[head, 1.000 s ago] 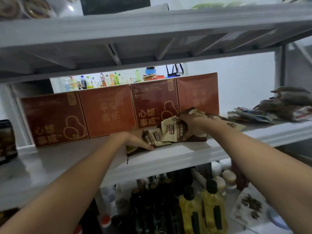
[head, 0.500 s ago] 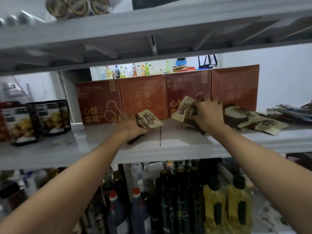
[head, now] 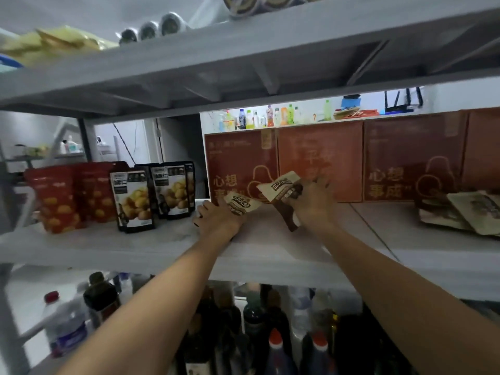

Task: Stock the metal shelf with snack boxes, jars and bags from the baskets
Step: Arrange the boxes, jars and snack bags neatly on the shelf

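Note:
My left hand [head: 217,221] holds a small beige and brown snack bag [head: 242,205] low over the middle board of the metal shelf [head: 151,249]. My right hand [head: 313,204] grips a second beige and brown snack bag [head: 282,189], tilted and lifted, just in front of the row of red-brown boxes [head: 319,161] standing along the back. More bags of the same kind [head: 465,215] lie flat on the board at the right.
Black pouches with a potato picture [head: 135,201] and red pouches [head: 58,196] stand at the left of the same board. Dark bottles [head: 273,345] and a clear jug [head: 66,328] fill the shelf below. Cans [head: 151,29] and a yellow bag [head: 54,40] sit on the top board.
Both hands have carried their bags leftward along the board, away from the pile at the right. The view has swung left, so the standing pouches now show more fully.

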